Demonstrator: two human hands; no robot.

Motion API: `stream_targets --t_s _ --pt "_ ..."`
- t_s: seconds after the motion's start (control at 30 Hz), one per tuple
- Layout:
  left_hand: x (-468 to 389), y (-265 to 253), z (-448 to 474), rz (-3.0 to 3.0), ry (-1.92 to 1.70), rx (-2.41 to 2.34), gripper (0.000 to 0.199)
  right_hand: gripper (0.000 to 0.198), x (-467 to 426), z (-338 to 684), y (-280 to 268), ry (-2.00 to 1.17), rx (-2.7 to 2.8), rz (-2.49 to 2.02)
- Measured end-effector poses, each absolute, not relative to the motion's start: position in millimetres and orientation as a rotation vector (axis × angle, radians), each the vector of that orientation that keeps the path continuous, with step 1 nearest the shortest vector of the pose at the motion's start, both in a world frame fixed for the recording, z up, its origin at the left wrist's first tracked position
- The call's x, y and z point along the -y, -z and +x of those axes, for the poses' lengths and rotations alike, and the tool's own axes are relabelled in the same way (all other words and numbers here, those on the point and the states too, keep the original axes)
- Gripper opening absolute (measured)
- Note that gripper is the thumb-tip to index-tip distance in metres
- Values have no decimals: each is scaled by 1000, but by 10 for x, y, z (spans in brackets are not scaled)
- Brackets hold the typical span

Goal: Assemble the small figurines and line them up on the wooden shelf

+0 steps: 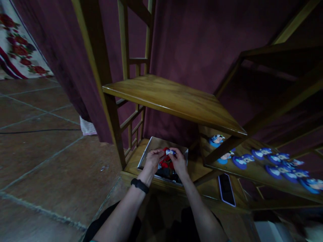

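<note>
I've got my right hand (179,162) pinching a small blue-and-white figurine (170,152) over the open box (156,143); can't tell if my left hand (152,159) grips it too.

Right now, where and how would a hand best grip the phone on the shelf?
The phone lies flat and narrow near the front edge of the lower shelf, so probably by its two long sides, coming from the front.

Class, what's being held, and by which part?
A small blue-and-white object, in the right hand, apparently by its right end. Left hand: contact unclear.
</note>
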State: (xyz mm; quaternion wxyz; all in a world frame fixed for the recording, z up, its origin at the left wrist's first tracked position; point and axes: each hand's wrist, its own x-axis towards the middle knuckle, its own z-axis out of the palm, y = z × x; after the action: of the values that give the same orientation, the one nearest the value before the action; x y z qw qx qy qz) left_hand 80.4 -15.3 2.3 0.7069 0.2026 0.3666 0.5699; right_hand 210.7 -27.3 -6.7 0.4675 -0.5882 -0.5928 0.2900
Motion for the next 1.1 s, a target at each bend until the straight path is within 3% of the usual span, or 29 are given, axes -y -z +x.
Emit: stream_targets --t_s 0.1,0.53,1.1 --pt "144 1 805 428 -1276 -818 10 23 291 2085 39 -634 1492 -1403" --pt "158 16 789 467 -1298 -792 25 30 216 2121 79 -898 1222 -1288" --pt "131 14 756 571 -1327 -910 28 25 230 2059 74 -675 1460 -1353"
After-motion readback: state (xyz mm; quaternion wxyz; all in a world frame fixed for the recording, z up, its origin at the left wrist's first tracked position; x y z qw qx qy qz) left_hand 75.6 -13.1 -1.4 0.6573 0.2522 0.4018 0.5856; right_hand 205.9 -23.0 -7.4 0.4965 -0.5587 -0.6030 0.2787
